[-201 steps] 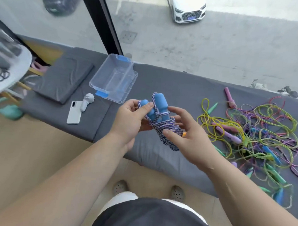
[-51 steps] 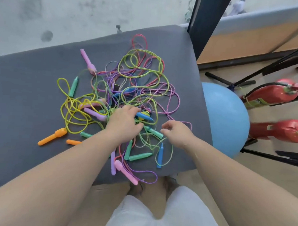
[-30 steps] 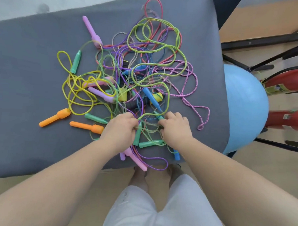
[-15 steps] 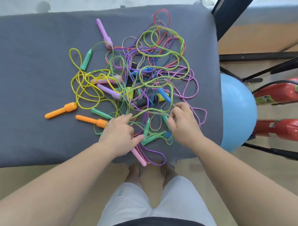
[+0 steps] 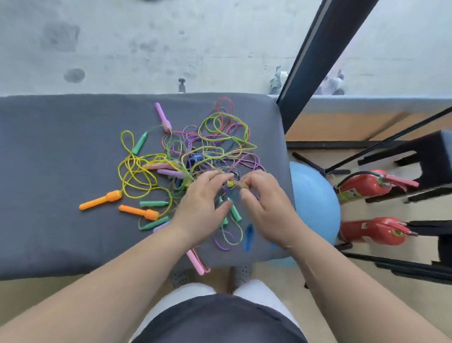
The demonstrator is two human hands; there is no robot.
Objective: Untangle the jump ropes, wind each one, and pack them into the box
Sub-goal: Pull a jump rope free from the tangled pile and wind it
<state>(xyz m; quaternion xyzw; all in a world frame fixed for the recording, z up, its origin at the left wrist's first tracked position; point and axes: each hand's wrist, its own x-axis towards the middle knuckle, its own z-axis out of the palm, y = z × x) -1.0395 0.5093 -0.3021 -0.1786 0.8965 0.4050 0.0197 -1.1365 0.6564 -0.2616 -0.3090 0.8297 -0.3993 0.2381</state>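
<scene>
in the head view, the tangle of jump ropes (image 5: 208, 147) is lying on the right part of the grey padded table (image 5: 49, 228), with two orange handles (image 5: 100, 199) sitting at its left edge and a pink handle (image 5: 196, 262) poking over the near edge. the right hand (image 5: 267, 207) is pinching a thin tan cord (image 5: 232, 180) in curled fingers above the pile, while the left hand (image 5: 203, 201) is reaching its fingertips onto the same cord, though blur is hiding whether it is gripping. a blue ball (image 5: 314, 201) is resting just beside the table's right end.

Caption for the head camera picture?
Left hand and right hand pick at tangled colourful jump ropes on a grey padded bench.
</scene>
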